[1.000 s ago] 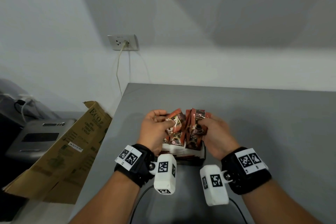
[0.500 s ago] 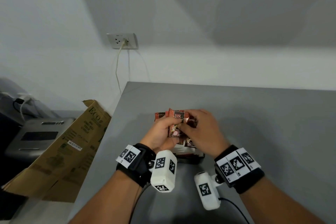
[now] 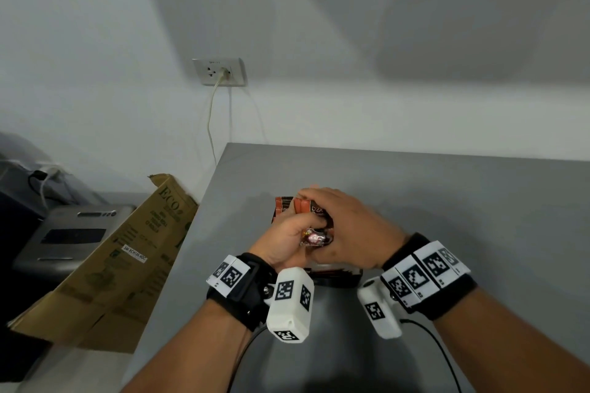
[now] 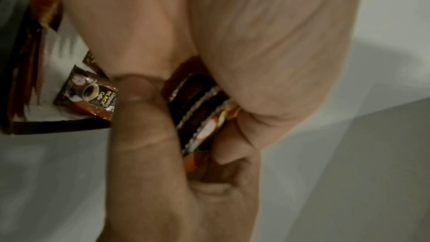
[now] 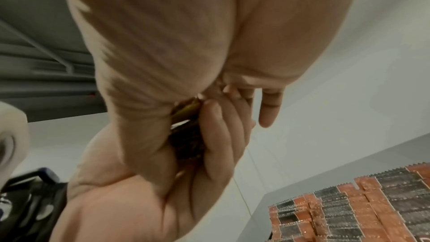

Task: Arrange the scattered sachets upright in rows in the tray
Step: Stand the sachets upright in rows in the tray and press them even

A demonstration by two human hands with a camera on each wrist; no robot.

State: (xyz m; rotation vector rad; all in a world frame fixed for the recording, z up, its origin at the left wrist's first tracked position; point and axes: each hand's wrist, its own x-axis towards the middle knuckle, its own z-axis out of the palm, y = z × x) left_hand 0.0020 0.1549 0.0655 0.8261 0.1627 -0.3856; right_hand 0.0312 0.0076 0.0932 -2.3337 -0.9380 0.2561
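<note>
Both hands meet over the tray (image 3: 338, 279) on the grey table. My left hand (image 3: 289, 234) grips a bundle of brown and orange coffee sachets (image 3: 303, 206) from the left, thumb on the near side. My right hand (image 3: 335, 217) curls over the same bundle from the top and right. In the left wrist view the sachets' serrated edges (image 4: 200, 113) sit pinched between thumb and fingers, and one sachet (image 4: 90, 95) lies flat on the white floor of the tray (image 4: 58, 127). The right wrist view shows upright rows of sachets (image 5: 349, 209) at lower right.
A flattened cardboard box (image 3: 111, 265) leans off the table's left edge, beside a grey machine (image 3: 70, 233). A wall socket (image 3: 220, 72) with a hanging cord is behind. Bare grey tabletop (image 3: 463, 217) stretches to the right.
The hands, each holding its own fan of sachets apart, have come together into one bundle. My right hand has moved left and over its top.
</note>
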